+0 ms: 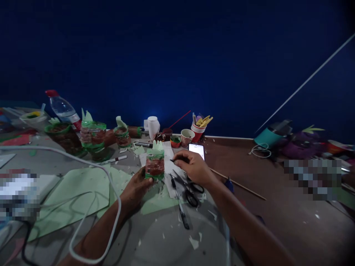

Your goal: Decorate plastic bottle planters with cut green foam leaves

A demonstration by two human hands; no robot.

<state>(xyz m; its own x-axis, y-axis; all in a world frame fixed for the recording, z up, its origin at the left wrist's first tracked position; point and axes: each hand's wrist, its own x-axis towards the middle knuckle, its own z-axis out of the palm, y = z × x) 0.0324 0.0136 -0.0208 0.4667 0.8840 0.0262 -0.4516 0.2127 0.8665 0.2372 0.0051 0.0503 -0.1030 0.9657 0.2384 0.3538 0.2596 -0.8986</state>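
My left hand (136, 187) grips a small brown-and-green painted plastic container (154, 167), held upright, with pale green paper spikes (158, 145) at its top. Just right of it, my right hand (195, 168) pinches a small dark sliver (172, 160), too small to identify; the two are apart. Beneath the right hand lie black-handled scissors (191, 198) and a pen (180, 208) on white paper (169, 181). A lit phone (196, 149) is behind that hand. Under the container spreads a pale green sheet (155, 203) with scraps.
More painted containers (93, 137) and a clear bottle (62, 107) stand at the back left. Several cups (188, 137) line the wall edge. A thin stick (241, 184) lies right of my hand. A white cable (115, 177) loops across my left forearm.
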